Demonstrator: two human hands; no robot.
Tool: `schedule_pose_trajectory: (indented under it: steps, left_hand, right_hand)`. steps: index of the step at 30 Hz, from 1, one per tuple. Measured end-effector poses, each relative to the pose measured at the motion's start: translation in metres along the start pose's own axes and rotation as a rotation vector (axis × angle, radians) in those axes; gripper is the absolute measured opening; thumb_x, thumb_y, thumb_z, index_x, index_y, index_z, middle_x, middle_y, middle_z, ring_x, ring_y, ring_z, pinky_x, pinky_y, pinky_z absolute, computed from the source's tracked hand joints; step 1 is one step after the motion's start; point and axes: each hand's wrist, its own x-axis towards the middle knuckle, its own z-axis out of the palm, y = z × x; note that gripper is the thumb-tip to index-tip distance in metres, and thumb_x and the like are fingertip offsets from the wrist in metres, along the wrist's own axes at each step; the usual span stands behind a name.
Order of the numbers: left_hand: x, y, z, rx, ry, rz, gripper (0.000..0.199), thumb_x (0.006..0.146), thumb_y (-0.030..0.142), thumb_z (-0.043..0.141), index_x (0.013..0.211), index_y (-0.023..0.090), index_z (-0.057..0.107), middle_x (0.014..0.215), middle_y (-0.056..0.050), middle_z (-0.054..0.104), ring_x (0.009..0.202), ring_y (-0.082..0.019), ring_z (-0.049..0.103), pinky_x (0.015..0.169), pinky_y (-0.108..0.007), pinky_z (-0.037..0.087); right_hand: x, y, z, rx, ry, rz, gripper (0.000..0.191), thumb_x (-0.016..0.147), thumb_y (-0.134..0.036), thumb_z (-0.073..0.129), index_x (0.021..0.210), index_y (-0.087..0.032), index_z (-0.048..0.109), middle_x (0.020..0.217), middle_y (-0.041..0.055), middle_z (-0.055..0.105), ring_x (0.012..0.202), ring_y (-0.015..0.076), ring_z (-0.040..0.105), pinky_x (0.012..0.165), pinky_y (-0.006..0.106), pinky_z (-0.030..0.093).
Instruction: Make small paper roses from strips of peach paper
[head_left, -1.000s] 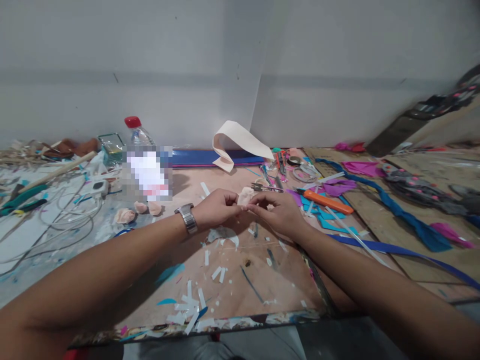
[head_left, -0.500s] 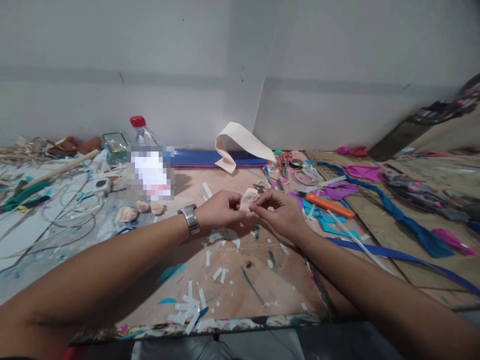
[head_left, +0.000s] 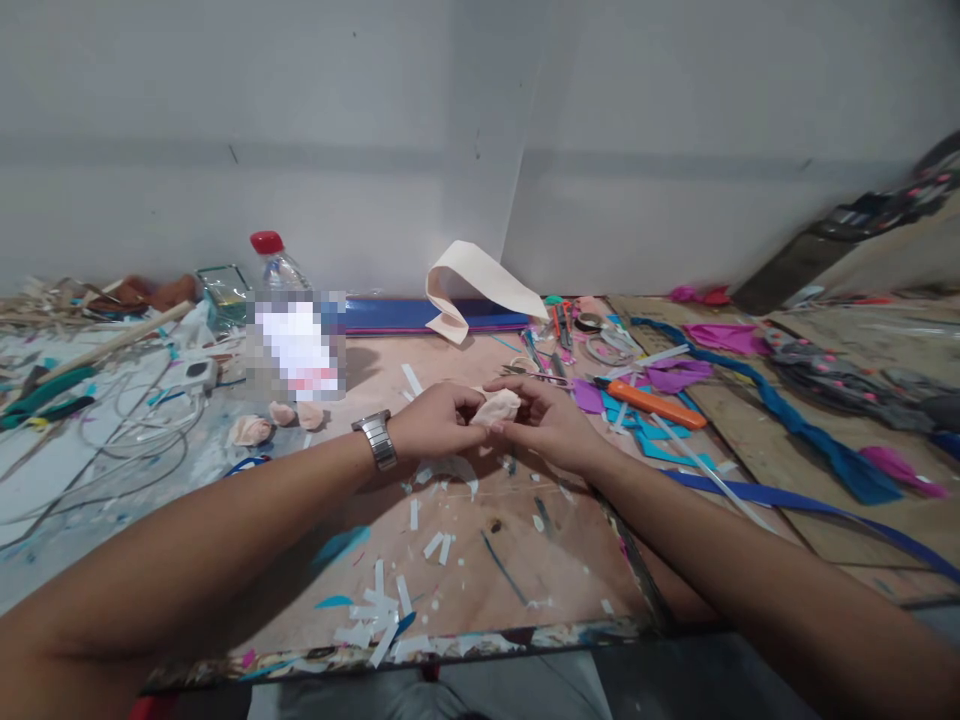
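Observation:
Between my hands, above the work table, is a small cream paper flower (head_left: 496, 408), tilted on its side with its folded layers facing right. My left hand (head_left: 435, 420) has its fingers closed round the flower's left end, and a metal watch sits on that wrist. From the other side my right hand (head_left: 553, 422) curls round it, thumb at the lower edge and fingers behind. Three peach paper roses, one a larger rose (head_left: 250, 431), lie on the table left of my left wrist. A curled cream strip (head_left: 480, 285) stands behind my hands.
White paper scraps (head_left: 379, 610) litter the wooden table (head_left: 480, 570). An orange utility knife (head_left: 656, 403) and blue ribbon (head_left: 810, 505) lie right. A red-capped bottle (head_left: 281, 265) stands at the back left, near cables (head_left: 142, 440) and green-handled pliers (head_left: 52, 395).
The flower has turned from upright to lying sideways between my hands. My right hand has shifted from a fingertip pinch to curling round it. The camera view has moved slightly.

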Motion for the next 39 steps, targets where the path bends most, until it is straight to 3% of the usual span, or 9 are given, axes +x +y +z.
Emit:
schedule_pose_trajectory:
  steps: [4,9,13,15,25,29,34,39]
  left_hand:
    - [0.0,-0.001,0.003,-0.049,0.055,-0.036,0.022,0.083,0.037,0.068,0.08,0.015,0.068,0.077,-0.002,0.067,0.068,-0.014,0.057,0.061,-0.023,0.041]
    - [0.001,-0.001,0.005,-0.113,0.103,-0.053,0.018,0.083,0.033,0.067,0.08,0.015,0.064,0.074,0.0,0.062,0.067,-0.012,0.052,0.062,-0.023,0.039]
    - [0.001,0.001,0.005,-0.138,0.101,-0.069,0.02,0.082,0.034,0.067,0.076,0.015,0.062,0.071,0.001,0.058,0.065,-0.011,0.049,0.061,-0.023,0.037]
    - [0.0,0.002,0.005,-0.155,0.112,-0.098,0.02,0.081,0.034,0.066,0.078,0.015,0.062,0.07,0.001,0.058,0.064,-0.011,0.049,0.06,-0.023,0.036]
    - [0.001,0.006,0.003,-0.17,0.159,-0.138,0.018,0.077,0.033,0.066,0.079,0.015,0.062,0.068,0.002,0.057,0.062,-0.011,0.047,0.058,-0.022,0.036]
    - [0.001,0.005,0.004,-0.181,0.151,-0.15,0.016,0.076,0.031,0.068,0.079,0.016,0.064,0.066,0.002,0.059,0.059,-0.011,0.048,0.056,-0.022,0.036]
    - [0.0,0.004,0.007,-0.24,0.108,-0.128,0.017,0.08,0.032,0.068,0.081,0.015,0.065,0.074,-0.003,0.069,0.068,-0.014,0.061,0.062,-0.023,0.043]
    - [0.003,-0.001,0.007,-0.273,0.141,-0.08,0.02,0.085,0.033,0.068,0.092,0.014,0.067,0.082,-0.003,0.068,0.073,-0.012,0.06,0.067,-0.023,0.045]
  right_hand:
    - [0.001,0.002,0.002,0.045,0.056,0.005,0.041,0.075,-0.032,0.085,0.11,-0.022,0.066,0.091,0.0023,0.07,0.079,0.0176,0.067,0.066,0.027,0.054]
    - [0.002,-0.001,0.003,0.023,0.073,0.002,0.048,0.07,-0.033,0.085,0.112,-0.022,0.064,0.094,0.004,0.071,0.078,0.0184,0.066,0.067,0.028,0.052]
    - [0.001,-0.003,0.0,-0.128,0.057,-0.002,0.028,0.074,-0.039,0.082,0.086,-0.017,0.068,0.079,0.002,0.066,0.069,0.0158,0.058,0.061,0.026,0.046]
    - [0.001,-0.003,0.0,-0.185,0.064,0.02,0.028,0.074,-0.04,0.082,0.076,-0.016,0.066,0.071,0.0001,0.061,0.064,0.0137,0.053,0.057,0.025,0.04]
    - [0.0,0.001,0.0,-0.307,-0.003,-0.003,0.032,0.085,-0.045,0.072,0.072,-0.016,0.065,0.069,-0.0011,0.055,0.064,0.0133,0.046,0.056,0.024,0.034]
    - [-0.002,0.004,0.002,-0.206,-0.053,0.059,0.031,0.084,-0.047,0.072,0.075,-0.017,0.067,0.068,-0.0015,0.056,0.061,0.0128,0.047,0.055,0.024,0.035]
    - [-0.007,0.003,0.01,-0.109,-0.077,0.157,0.029,0.082,-0.043,0.074,0.072,-0.017,0.065,0.057,-0.0038,0.052,0.05,0.0098,0.041,0.047,0.023,0.028]
    - [-0.004,-0.002,0.009,-0.015,-0.001,0.115,0.034,0.077,-0.048,0.08,0.072,-0.016,0.069,0.069,0.0014,0.064,0.061,0.0135,0.054,0.056,0.026,0.042]
